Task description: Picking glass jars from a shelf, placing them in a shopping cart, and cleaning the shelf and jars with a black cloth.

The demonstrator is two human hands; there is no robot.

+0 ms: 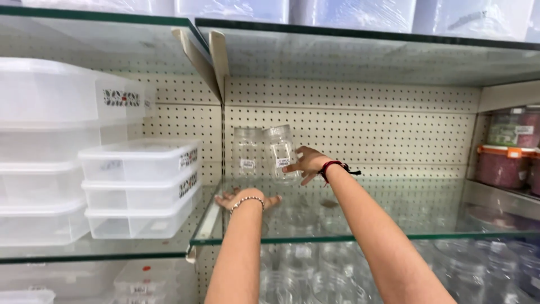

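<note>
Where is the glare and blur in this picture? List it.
Head view: even bright light; soft glare on the glass shelf and on the wrapped bins above; the right hand and its jar are slightly smeared; the left hand is sharper; jars below blur through the glass; edges bow slightly.

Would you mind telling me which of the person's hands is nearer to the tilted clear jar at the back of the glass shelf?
Right. The right hand touches the tilted clear jar; the left hand lies flat on the glass shelf, lower and apart.
</note>
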